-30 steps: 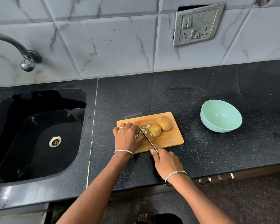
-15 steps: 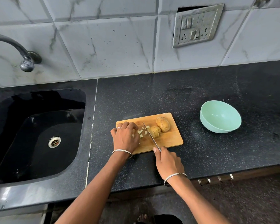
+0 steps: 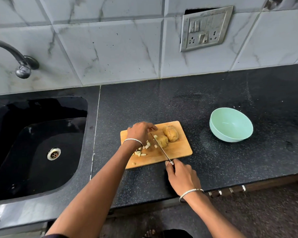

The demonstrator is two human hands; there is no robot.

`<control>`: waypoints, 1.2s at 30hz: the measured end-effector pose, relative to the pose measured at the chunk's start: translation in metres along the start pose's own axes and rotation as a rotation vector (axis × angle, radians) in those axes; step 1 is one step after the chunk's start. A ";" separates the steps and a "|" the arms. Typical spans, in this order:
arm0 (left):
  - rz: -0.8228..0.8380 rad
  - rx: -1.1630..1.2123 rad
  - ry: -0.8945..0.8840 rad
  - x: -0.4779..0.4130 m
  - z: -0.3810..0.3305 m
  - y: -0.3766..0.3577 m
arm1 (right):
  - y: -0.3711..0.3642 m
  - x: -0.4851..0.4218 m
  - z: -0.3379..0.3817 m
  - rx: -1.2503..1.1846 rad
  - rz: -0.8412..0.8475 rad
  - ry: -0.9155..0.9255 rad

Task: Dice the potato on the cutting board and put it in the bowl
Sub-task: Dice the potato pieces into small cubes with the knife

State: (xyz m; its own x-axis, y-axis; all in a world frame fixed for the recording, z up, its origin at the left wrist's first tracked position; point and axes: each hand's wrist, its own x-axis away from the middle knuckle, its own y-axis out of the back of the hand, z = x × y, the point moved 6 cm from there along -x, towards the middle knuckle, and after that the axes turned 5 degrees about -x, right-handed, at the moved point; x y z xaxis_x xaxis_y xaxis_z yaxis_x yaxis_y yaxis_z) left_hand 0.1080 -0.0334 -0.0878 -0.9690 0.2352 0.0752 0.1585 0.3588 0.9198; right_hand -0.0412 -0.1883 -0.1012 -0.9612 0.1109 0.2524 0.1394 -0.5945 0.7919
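Dicing step, approx. midway. Right hand [image 3: 181, 176] grips the steel-bladed knife [image 3: 160, 147] by its handle at the near edge of the rectangular wooden cutting board [image 3: 179, 152]. The blade lies beside the brown unpeeled potato chunks [image 3: 170, 133], 2 of them, nr the far right corner. Left hand [image 3: 141, 133] has fingers bent down over the pale potato dice [image 3: 147, 147], perhaps a dozen, partly hidden; can't tell if it pinches any. 1 empty mint-green round bowl [image 3: 230, 124] sits well right of the board on the black speckled counter [image 3: 213, 169]. Next: steady a chunk & slice.

The cutting board [image 3: 179, 149] is matt wood, the knife [image 3: 160, 147] blade shiny metal. The countertop [image 3: 213, 93] is speckled, polished black stone; the bowl [image 3: 228, 136] looks like smooth plastic.
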 end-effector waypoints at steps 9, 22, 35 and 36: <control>0.005 -0.128 -0.027 -0.001 -0.004 -0.009 | 0.019 -0.008 -0.008 -0.078 -0.146 0.016; -0.181 0.042 0.074 0.020 0.016 -0.006 | 0.009 -0.007 -0.008 -0.066 -0.087 0.028; -0.147 0.149 0.177 0.029 0.050 -0.004 | -0.005 -0.006 -0.009 0.128 -0.003 0.029; -0.151 0.141 0.182 0.030 0.050 -0.004 | -0.006 -0.007 -0.009 0.122 0.013 0.017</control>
State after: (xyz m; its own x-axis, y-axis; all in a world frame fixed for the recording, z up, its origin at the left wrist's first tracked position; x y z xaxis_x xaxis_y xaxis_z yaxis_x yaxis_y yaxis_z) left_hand 0.0880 0.0175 -0.1085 -0.9997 0.0084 0.0211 0.0225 0.5024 0.8643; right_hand -0.0380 -0.1926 -0.1131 -0.9630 0.0895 0.2542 0.1787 -0.4941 0.8508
